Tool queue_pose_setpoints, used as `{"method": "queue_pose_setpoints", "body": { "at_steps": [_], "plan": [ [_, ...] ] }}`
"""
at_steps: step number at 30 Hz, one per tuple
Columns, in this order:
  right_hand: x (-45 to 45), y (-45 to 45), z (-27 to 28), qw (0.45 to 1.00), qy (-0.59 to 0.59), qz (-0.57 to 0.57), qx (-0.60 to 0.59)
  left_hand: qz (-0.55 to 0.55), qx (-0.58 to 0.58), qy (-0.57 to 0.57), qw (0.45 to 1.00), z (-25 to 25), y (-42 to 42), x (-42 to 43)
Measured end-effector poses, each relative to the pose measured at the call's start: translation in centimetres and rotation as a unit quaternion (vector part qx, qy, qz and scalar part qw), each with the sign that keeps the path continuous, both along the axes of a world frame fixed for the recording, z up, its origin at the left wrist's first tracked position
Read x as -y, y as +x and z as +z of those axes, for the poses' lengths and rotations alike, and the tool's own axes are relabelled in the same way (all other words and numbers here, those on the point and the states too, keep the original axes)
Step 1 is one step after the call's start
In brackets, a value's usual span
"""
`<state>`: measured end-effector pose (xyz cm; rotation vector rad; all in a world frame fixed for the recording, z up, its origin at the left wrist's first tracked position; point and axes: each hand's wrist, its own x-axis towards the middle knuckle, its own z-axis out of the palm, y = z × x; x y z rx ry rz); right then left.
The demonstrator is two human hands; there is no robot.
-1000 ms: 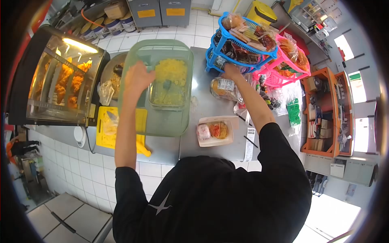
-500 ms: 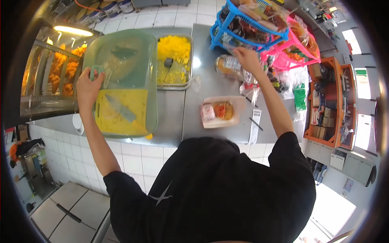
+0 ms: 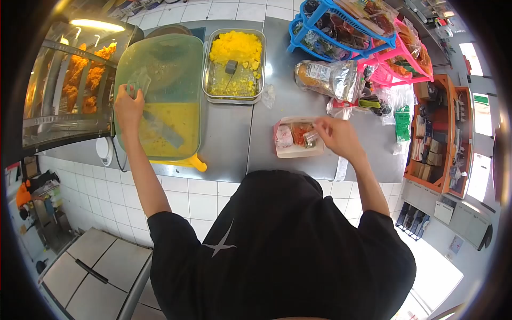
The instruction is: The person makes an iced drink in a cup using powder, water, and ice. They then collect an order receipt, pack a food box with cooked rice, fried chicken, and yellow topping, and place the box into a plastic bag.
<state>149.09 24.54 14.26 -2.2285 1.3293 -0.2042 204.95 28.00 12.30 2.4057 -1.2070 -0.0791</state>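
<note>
My left hand (image 3: 129, 109) grips the knob of a translucent green lid (image 3: 165, 58), which lies over a yellow cutting board (image 3: 170, 117) and a knife (image 3: 162, 129). My right hand (image 3: 336, 136) pinches a small clear packet (image 3: 310, 139) over an open cardboard box (image 3: 298, 151). Inside the box are a wrapped item (image 3: 284, 137) and some reddish food (image 3: 300, 131). Between the lid and the box, farther back, a metal tray (image 3: 261, 88) holds yellow food (image 3: 234, 49) and a dark-handled utensil (image 3: 231, 67).
A lit warmer with fried food (image 3: 88, 74) stands at the left. Bagged bread (image 3: 320, 74) lies right of the tray, below a blue basket (image 3: 320, 40) and a pink basket (image 3: 389, 66). An orange shelf (image 3: 442, 117) stands at the far right.
The lid has gone left, off the yellow food and over the cutting board, with my left hand on it. My right hand has come from the blue basket to the box with the small packet.
</note>
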Motion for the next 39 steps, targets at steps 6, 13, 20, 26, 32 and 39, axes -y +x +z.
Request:
{"method": "queue_pose_setpoints", "body": {
  "at_steps": [6,13,20,26,32,39],
  "plan": [
    [8.4,15.7,-7.1,0.991,0.102,0.006,0.087,-0.044,0.009,-0.052,0.998,-1.3,-0.7,-0.9],
    [12.2,27.8,-15.4,0.99,0.123,-0.029,-0.057,-0.017,0.182,-0.124,0.975,0.9,-6.3,-2.6],
    [13.1,27.5,-14.2,0.985,0.103,-0.08,-0.117,-0.129,-0.245,-0.201,0.94,-1.6,-13.0,-4.6],
    [15.6,23.2,-12.1,0.988,0.065,-0.069,-0.126,-0.184,-0.5,-0.052,0.845,-11.3,-20.6,-1.8],
    [15.8,21.1,-11.7,0.974,0.018,0.108,-0.197,-0.122,-0.624,0.046,0.77,-16.7,-24.4,2.5],
    [19.9,18.8,-8.5,0.966,-0.096,0.17,-0.172,-0.059,-0.649,0.101,0.752,-17.1,-24.6,3.8]
  ]
}}
